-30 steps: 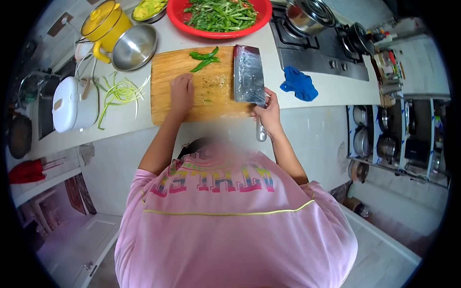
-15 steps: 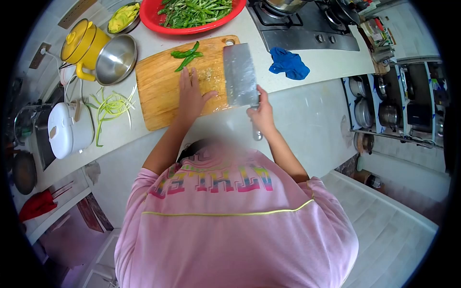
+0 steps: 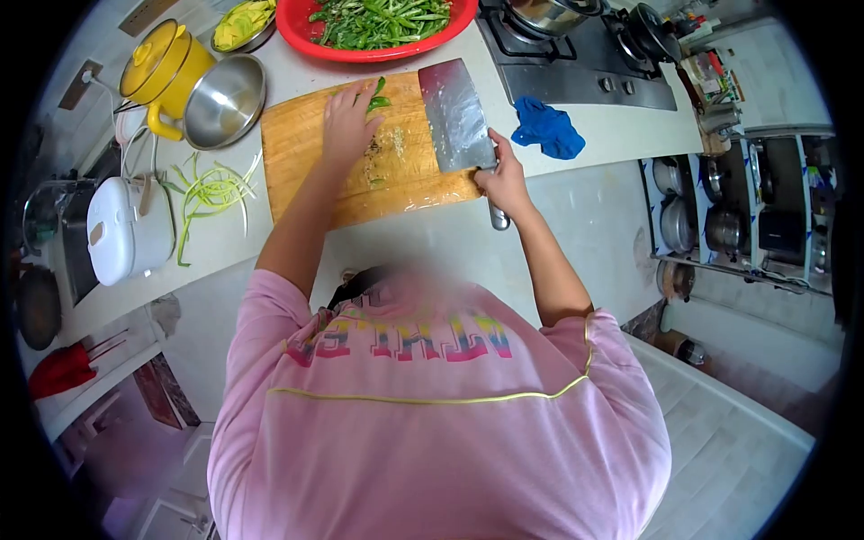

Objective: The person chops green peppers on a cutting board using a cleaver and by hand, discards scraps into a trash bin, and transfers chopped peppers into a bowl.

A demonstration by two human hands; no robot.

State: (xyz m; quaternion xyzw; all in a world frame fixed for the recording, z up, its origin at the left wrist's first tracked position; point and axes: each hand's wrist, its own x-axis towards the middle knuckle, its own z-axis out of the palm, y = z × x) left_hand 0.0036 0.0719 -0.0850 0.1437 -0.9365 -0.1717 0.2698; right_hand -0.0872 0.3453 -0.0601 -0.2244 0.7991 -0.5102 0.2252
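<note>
My right hand (image 3: pixel 506 184) is closed round the handle of a cleaver (image 3: pixel 457 117), whose broad blade rests on the right part of the wooden cutting board (image 3: pixel 405 184). My left hand (image 3: pixel 349 126) lies over the green chili peppers (image 3: pixel 378 101) near the board's far edge, with its fingers stretched out and slightly apart. It hides most of the peppers; only their ends show beside the fingers. Wet bits and pale seeds are scattered on the board between that hand and the blade.
Beyond the board stands a red basin (image 3: pixel 378 52) of cut greens. Left of it are a steel bowl (image 3: pixel 223 103), a yellow pot (image 3: pixel 169 72) and pale green strips (image 3: pixel 211 200). A blue cloth (image 3: pixel 547 128) lies at right, below the gas stove (image 3: pixel 585 79).
My left hand has moved forward over the peppers, covering most of them. The cleaver has tilted, its handle end swinging right, still in my right hand.
</note>
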